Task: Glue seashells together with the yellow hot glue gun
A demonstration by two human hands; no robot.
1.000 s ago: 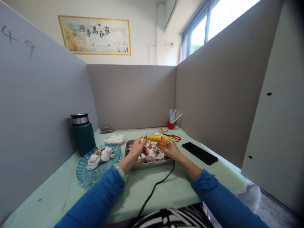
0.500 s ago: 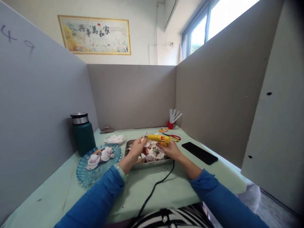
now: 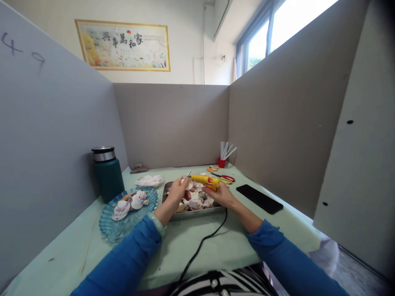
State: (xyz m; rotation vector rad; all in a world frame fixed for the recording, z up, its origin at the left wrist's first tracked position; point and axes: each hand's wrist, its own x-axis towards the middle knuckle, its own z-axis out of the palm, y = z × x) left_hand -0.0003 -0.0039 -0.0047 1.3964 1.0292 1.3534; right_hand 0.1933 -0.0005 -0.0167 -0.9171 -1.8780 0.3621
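Note:
My right hand [image 3: 222,194] is wrapped round the handle of a yellow hot glue gun [image 3: 203,179], its nozzle pointing left. A black cord [image 3: 200,243] trails from the gun toward me. With its fingers pinched, my left hand [image 3: 177,192] holds a small whitish shell [image 3: 184,179] at the nozzle tip; the fingers hide much of it. Both hands are over a metal tray [image 3: 193,213] heaped with seashells [image 3: 196,202]. Left of the tray, a blue glass plate [image 3: 108,230] bears figures made of white shells [image 3: 138,200].
A dark green bottle [image 3: 108,176] stands at the left partition. Behind the plate lies a white crumpled bundle [image 3: 149,181]. On the right are scissors [image 3: 227,179], a black phone [image 3: 259,199] and a red cup [image 3: 221,163] of white sticks. Grey partitions enclose three sides.
The hands have barely moved. The glue gun has shifted very slightly left, with its tip still beside the shell in my left hand.

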